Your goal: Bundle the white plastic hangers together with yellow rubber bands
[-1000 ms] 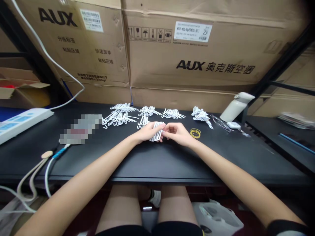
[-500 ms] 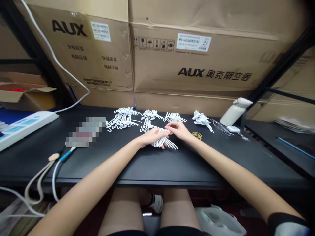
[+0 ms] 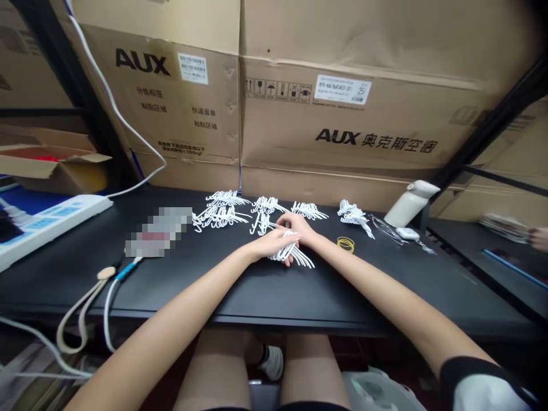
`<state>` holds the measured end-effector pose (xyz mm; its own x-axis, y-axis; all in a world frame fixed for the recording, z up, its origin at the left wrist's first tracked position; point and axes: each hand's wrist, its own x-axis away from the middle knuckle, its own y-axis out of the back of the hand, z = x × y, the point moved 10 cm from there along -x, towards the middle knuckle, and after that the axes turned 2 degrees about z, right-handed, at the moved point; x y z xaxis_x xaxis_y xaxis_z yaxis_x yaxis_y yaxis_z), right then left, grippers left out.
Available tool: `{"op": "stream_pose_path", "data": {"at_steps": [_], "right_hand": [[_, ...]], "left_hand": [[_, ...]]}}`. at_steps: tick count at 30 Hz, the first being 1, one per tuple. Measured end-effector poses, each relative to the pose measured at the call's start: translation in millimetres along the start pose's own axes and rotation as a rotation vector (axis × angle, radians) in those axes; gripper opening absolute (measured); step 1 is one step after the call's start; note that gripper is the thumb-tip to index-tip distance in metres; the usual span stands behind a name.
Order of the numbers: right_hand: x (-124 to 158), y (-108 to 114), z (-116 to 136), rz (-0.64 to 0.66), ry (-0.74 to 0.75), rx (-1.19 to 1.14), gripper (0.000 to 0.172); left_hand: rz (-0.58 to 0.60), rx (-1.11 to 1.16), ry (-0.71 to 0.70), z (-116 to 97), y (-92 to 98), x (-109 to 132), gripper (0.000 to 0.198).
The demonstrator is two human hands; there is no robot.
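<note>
My left hand (image 3: 274, 245) is wrapped round a bundle of small white hangers (image 3: 287, 251), their straight ends fanning out to the lower right. Just beyond it, my right hand (image 3: 295, 226) reaches across with bent fingers to a short row of the same white hangers (image 3: 261, 224) lying on the black table. Its fingertips are at the right end of that row; whether they pinch a hanger is hidden. More bunches lie behind: a hanger pile (image 3: 222, 214) to the left, a hanger bunch (image 3: 309, 210) in the middle and a hanger bundle (image 3: 355, 216) to the right.
Yellow rubber bands (image 3: 345, 245) lie right of my hands. Farther right are a cream bottle (image 3: 410, 203), glasses (image 3: 385, 229) and a white case (image 3: 407, 233). A power strip (image 3: 55, 225) and a blurred-out object (image 3: 160, 233) are left. Cardboard boxes (image 3: 342, 120) stand behind.
My right hand has moved left and away from the held bundle, over to the short row behind it. My left hand keeps its hold. The camera view has shifted slightly.
</note>
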<state>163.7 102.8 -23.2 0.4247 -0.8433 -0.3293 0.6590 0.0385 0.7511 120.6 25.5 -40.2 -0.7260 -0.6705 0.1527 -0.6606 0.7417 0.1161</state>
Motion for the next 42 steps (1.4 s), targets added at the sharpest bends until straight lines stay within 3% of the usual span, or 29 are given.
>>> {"op": "stream_pose_path", "data": {"at_steps": [8,15,19,24,28,37,42], "right_hand": [[14.8,10.9,-19.6,0.008,-0.106,-0.205,0.024],[12.2,8.0,-23.6,0.053,-0.182,-0.342,0.017],[14.4,7.8,-12.8,0.042,-0.137,-0.28,0.014],[19.2,8.1,-1.9,-0.051,-0.098,-0.154,0.009],[14.1,6.7,-1.8,-0.042,-0.085,-0.198,0.023],[2.9,-5.7,-2.0,0.087,-0.125,-0.102,0.011],[7.9,2.8,2.2,0.138,-0.097,-0.001,0.009]], "left_hand": [[-0.028,0.0,0.018,0.4,3.1,0.5,0.042],[-0.043,0.017,0.02,4.6,6.2,-2.1,0.042],[-0.029,-0.005,0.003,3.5,4.6,-3.2,0.043],[0.11,-0.104,-0.06,-4.7,-9.2,-1.0,0.041],[0.131,-0.168,-0.05,-5.2,-13.7,1.9,0.04],[0.118,-0.211,-0.066,-4.3,-14.2,1.8,0.04],[0.092,-0.219,-0.059,-4.5,-11.4,1.8,0.038]]}}
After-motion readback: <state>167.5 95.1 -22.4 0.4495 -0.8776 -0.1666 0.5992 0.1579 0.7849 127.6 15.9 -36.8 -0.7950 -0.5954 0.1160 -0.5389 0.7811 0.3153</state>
